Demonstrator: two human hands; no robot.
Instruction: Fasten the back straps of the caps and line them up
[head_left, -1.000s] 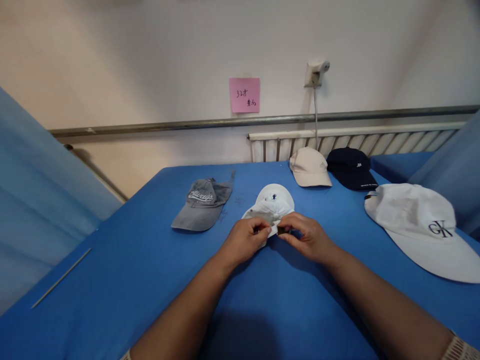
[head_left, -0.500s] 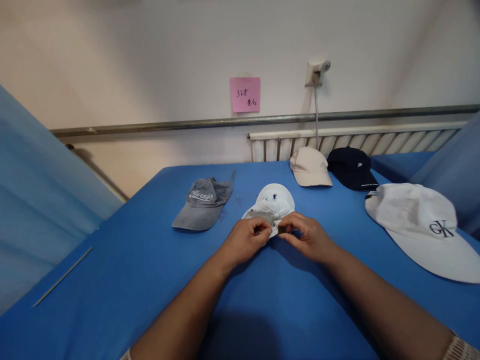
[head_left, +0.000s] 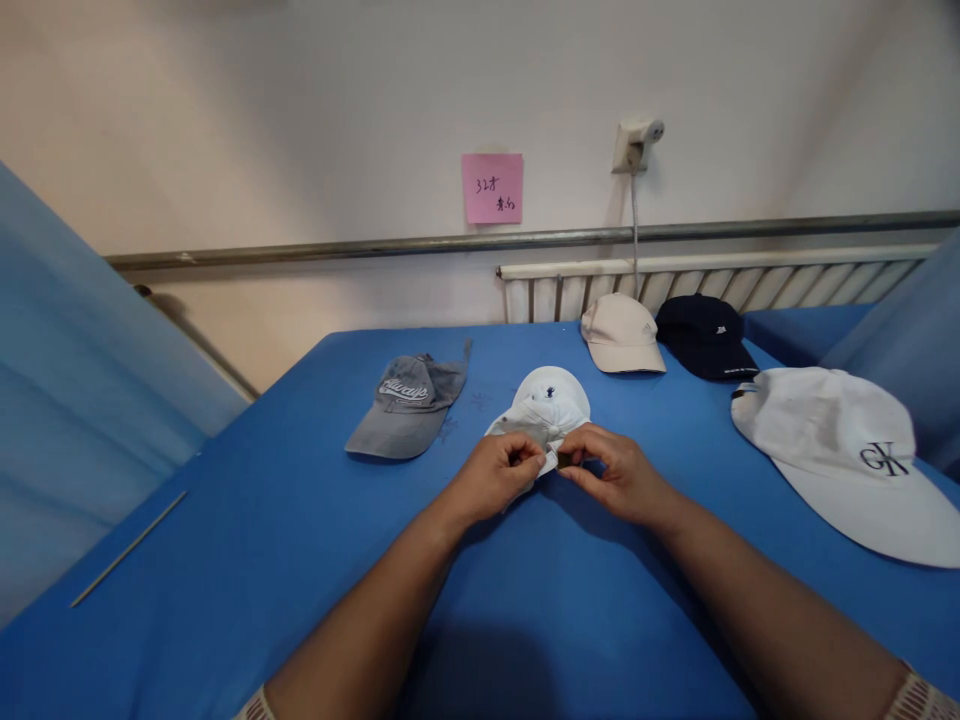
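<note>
A small white cap [head_left: 559,390] with a dark emblem lies in the middle of the blue surface, its brim pointing away from me. My left hand [head_left: 499,472] pinches the near edge of this cap at its strap. Close beside it, my right hand [head_left: 616,472] pinches the other side of the strap, where a small dark metallic piece, perhaps the buckle, shows at the fingertips. The fingers partly hide the strap. To the left sits a grey cap [head_left: 405,408] with white lettering, apart from my hands.
A beige cap [head_left: 621,335] and a black cap [head_left: 703,335] stand at the back right. Nearer on the right is a large white cap [head_left: 840,430]. A thin stick [head_left: 129,548] lies at left. Behind are a radiator [head_left: 705,270] and a metal rail [head_left: 405,244].
Both hands stay at the cap's strap, with only slight shifts of the fingers. The whole view has drifted a little; the other caps have not moved.
</note>
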